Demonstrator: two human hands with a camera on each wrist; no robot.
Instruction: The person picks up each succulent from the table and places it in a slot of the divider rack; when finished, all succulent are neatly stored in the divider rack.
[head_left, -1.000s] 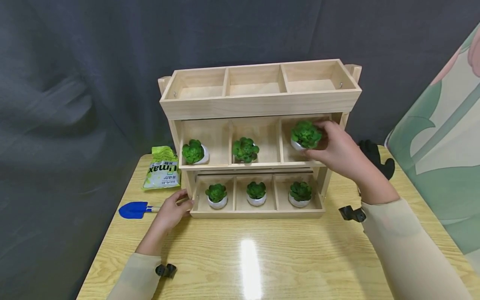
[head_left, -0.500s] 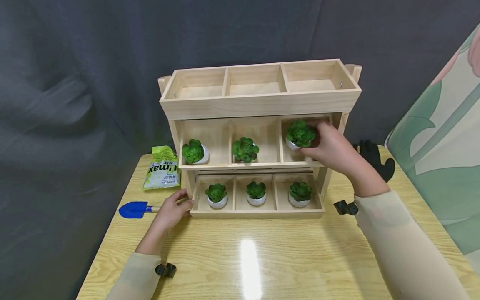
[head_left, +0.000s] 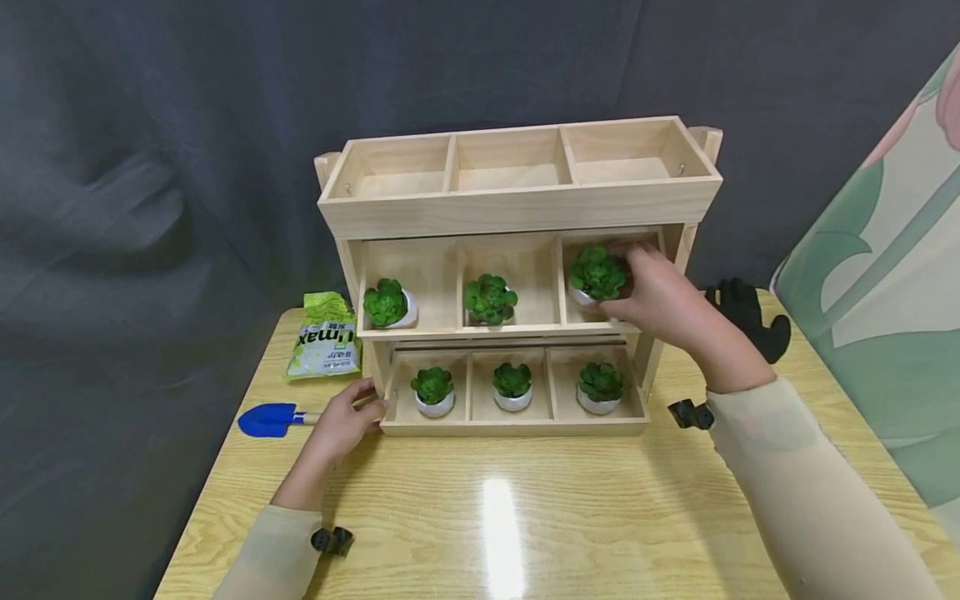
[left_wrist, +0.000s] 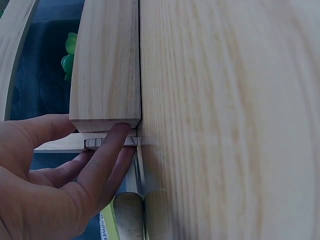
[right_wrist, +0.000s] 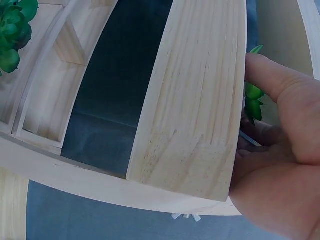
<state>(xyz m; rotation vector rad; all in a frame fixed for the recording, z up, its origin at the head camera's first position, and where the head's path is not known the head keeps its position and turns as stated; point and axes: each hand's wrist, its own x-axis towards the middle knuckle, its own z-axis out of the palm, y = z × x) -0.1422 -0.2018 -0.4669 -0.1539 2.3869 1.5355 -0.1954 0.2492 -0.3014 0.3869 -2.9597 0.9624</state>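
A three-tier wooden plant shelf stands on the table in the head view. My right hand holds a small potted succulent inside the middle tier's right compartment. Its white pot shows only partly, behind the thumb and leaves. In the right wrist view the front board hides most of that plant, and a few leaves peek out beside the fingers. Low on the left, my left hand grips the end of the bottom tier. Thumb and fingers touch the tray's corner in the left wrist view.
Potted succulents sit in the middle tier's left and centre compartments, and in each bottom compartment. A bag and a blue trowel lie left of the shelf. A black glove lies to its right.
My right hand has moved the potted succulent left and deeper into the middle tier's right compartment, then slightly lower. The left hand has stayed at the shelf's lower corner.
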